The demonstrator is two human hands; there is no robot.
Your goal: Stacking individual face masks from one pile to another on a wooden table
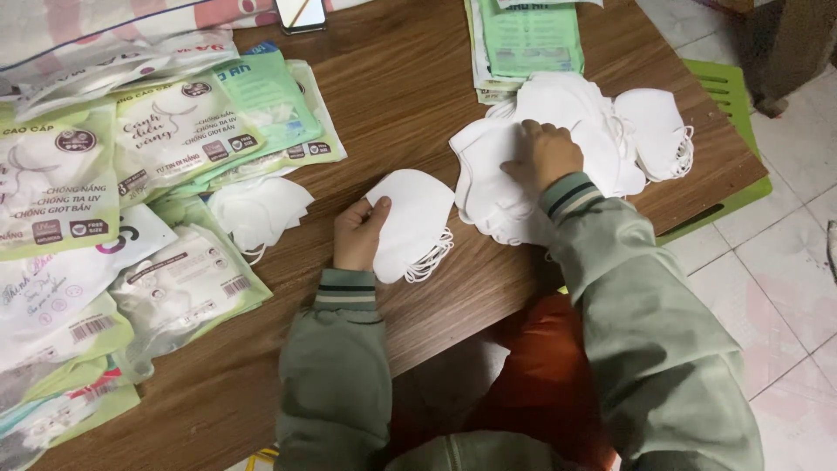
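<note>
- Your left hand (359, 234) pinched a folded white mask (411, 222) by its edge, thumb on top, holding it just above the wooden worktop (401, 87), ear loops trailing at its lower right.
- Your right hand (542, 155) lay fingers-down on the heap of loose white masks (567, 131) at the worktop's right side, fingers curled onto the top one.
- Packaged masks in green and white bags (113, 201) were spread along the left.
- A small stack of loose masks (259, 209) sat beside them.
</note>
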